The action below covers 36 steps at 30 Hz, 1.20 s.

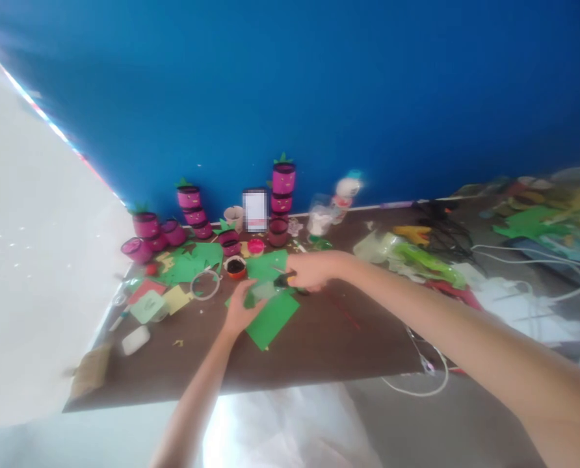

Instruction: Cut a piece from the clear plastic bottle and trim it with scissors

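My left hand has its thumb and fingers closed around a pale, translucent piece, blurred, whose exact kind I cannot make out. From the right reaches my right hand, gripping what look like scissors with dark handles and a thin grey blade, close against the pale piece. Beneath both hands lies a green paper sheet on the dark brown table. Just beyond my left hand stands a small orange-red pot with dark contents.
Magenta cup stacks with green paper tops line the blue wall. A phone leans there, its screen blurred. A ring of tape and coloured paper squares lie left. White cables and scraps fill the right.
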### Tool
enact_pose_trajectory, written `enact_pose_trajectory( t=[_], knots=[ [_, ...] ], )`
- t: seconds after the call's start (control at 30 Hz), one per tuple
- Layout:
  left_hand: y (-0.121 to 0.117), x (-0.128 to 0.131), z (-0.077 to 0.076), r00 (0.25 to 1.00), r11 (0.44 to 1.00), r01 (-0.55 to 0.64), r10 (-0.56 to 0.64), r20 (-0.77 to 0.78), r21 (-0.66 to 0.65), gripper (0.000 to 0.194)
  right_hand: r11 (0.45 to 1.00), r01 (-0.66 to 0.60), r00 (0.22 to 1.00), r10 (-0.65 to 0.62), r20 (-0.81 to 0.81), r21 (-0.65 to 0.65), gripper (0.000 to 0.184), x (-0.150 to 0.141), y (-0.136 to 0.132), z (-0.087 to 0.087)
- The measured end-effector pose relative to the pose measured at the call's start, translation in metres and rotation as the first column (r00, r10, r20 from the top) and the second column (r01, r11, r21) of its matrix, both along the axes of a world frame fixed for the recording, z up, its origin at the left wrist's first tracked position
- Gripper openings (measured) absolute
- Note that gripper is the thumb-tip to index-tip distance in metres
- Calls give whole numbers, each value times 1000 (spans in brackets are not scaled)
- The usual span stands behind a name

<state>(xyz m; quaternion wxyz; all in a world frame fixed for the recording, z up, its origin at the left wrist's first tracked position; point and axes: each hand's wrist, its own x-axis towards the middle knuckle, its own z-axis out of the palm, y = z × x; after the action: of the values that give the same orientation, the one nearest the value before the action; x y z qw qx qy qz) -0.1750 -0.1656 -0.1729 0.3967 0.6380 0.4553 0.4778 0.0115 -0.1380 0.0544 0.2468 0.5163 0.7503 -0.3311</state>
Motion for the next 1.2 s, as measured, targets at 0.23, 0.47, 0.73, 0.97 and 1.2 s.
enact_pose_trajectory(
  t=[0.23,0.47,0.73,0.97,1.2],
  knots=[
    [1,1,2,995,996,-4,13,-103,93,47,991,136,980,-134,-147,-2,18,24,-12,-14],
    [2,-1,2,985,989,-1,26,-169,147,47,988,152,972,-148,-182,5,26,38,-8,1],
    [-2,4,4,989,984,25,1,-148,174,46,977,195,948,-211,-239,-89,40,59,-8,13],
    [-5,5,4,997,986,14,-2,-75,169,45,966,209,932,-245,-267,-154,43,71,0,15],
    [-9,9,3,998,990,61,-62,4,126,44,938,245,905,-312,-291,-244,45,80,1,16]
  ],
)
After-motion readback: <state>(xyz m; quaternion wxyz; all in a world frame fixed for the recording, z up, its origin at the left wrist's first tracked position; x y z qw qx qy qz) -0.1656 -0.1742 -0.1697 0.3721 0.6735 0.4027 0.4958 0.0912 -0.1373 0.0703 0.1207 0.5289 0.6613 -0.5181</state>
